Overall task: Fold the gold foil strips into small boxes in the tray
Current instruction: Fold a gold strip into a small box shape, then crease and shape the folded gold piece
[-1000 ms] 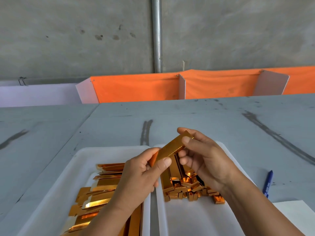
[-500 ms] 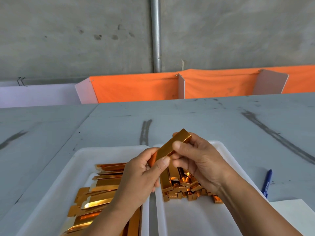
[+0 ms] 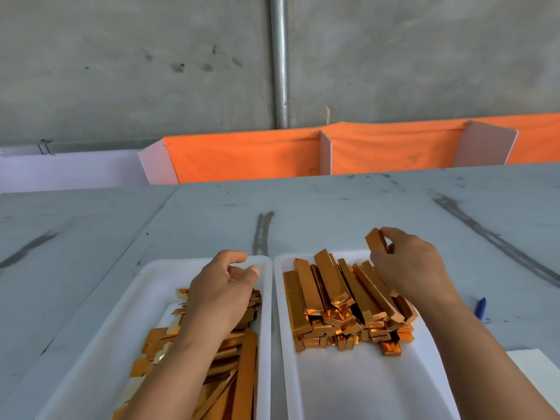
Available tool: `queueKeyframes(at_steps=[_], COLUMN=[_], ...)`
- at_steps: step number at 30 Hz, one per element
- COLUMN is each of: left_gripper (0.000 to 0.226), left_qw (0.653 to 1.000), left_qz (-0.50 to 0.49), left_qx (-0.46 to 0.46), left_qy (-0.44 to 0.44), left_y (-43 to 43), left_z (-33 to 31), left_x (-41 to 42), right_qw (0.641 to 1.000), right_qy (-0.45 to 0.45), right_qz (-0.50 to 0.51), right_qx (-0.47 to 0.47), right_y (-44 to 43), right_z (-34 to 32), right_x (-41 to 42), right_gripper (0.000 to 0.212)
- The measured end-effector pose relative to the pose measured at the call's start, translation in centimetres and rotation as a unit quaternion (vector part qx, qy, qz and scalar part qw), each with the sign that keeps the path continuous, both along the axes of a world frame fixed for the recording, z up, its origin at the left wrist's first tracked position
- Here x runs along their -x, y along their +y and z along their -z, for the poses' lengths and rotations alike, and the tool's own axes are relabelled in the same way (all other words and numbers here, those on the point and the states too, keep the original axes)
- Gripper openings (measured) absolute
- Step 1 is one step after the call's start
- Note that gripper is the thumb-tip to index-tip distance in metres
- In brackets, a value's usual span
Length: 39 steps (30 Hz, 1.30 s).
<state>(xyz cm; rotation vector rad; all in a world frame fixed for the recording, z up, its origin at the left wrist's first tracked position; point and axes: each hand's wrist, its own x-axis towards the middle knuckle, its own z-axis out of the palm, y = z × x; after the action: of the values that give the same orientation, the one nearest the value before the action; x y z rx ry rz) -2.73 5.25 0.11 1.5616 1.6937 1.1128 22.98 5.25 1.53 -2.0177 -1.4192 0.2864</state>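
- My right grip (image 3: 409,265) is closed on a folded box (image 3: 375,242). Thumb and fingertips pinch its far end and hold it tilted in the air over the far right corner of the right tray (image 3: 348,389).
- That box hangs just beyond the pile of finished boxes (image 3: 333,304), which fills the far half of the same tray. I cannot tell whether its lower end touches the pile, as my own fingers hide it.
- My left grip (image 3: 221,286) holds nothing. Its fingers are loosely curled over the flat foil strips (image 3: 242,359) lying along the right side of the left tray (image 3: 136,313).
- I judge the step in hand to be setting this box down and taking the next strip.
- To do it well, I would keep the pinch light, since thin foil walls probably dent easily. I would lower the box lengthwise, in line with its neighbours, on the pile's right flank.
- I would let go only once it rests there, because a dropped box could spring open or slide towards the tray wall.
- The left grip should lift a single strip by one end, so the stack does not fan out.
- Both trays sit side by side at the near edge of the desk (image 3: 333,207). A blue pen (image 3: 481,309) lies towards its right edge, well clear.
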Motion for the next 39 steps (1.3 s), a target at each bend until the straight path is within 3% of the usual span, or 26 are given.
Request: queueKeyframes(at_steps=[5, 10, 14, 19, 21, 24, 27, 29, 31, 36, 39], left_gripper=[0.020, 0.017, 0.027, 0.029, 0.025, 0.012, 0.006, 0.015, 0.023, 0.026, 0.018], left_qw=[0.986, 0.910, 0.861, 0.872, 0.895, 0.947, 0.975, 0.952, 0.922, 0.880, 0.853], left_qz=[0.011, 0.054, 0.131, 0.126, 0.120, 0.090, 0.060, 0.077, 0.107, 0.190, 0.235], left_qx=[0.038, 0.149, 0.273, 0.270, 0.265, 0.240, 0.208, 0.196, 0.193, 0.249, 0.303], left_qy=[0.162, 0.382, 0.408, 0.388, 0.337, 0.194, -0.044, -0.223, -0.319, -0.358, -0.354], left_y=[-0.3, -1.0, -1.7, -1.6, -1.3, -0.9, -0.7, -0.6, -0.5, -0.1, 0.0], left_z=[-1.2, -1.9, 0.0, 2.8, 3.0, 1.9, 0.2, -1.2, -2.1, -1.6, -0.6], left_x=[1.8, 3.6, 2.7, 0.9, 0.8, 2.0, 3.1, 3.0, 2.2, -0.4, -0.9], right_qw=[0.992, 0.989, 0.984, 0.956, 0.945, 0.933, 0.926, 0.922, 0.922, 0.918, 0.909], right_qy=[-0.095, -0.141, -0.113, -0.127, -0.139, -0.143, -0.133, -0.124, -0.098, -0.077, -0.103], right_qz=[0.006, 0.012, -0.055, -0.168, -0.200, -0.225, -0.241, -0.253, -0.271, -0.323, -0.345], right_qx=[0.078, 0.030, -0.126, -0.202, -0.219, -0.241, -0.258, -0.266, -0.258, -0.217, -0.210], right_y=[0.4, 0.1, -0.2, -1.2, -1.5, -1.7, -1.9, -2.2, -2.4, -2.4, -2.2], right_z=[1.0, 1.5, 1.6, 1.8, 1.9, 1.9, 1.8, 1.8, 1.7, 1.8, 1.8], right_x=[0.0, 0.7, 2.4, 4.4, 4.8, 5.0, 5.2, 5.6, 6.0, 6.3, 5.9], right_gripper=[0.039, 0.041, 0.028, 0.018, 0.015, 0.012, 0.012, 0.015, 0.026, 0.044, 0.040])
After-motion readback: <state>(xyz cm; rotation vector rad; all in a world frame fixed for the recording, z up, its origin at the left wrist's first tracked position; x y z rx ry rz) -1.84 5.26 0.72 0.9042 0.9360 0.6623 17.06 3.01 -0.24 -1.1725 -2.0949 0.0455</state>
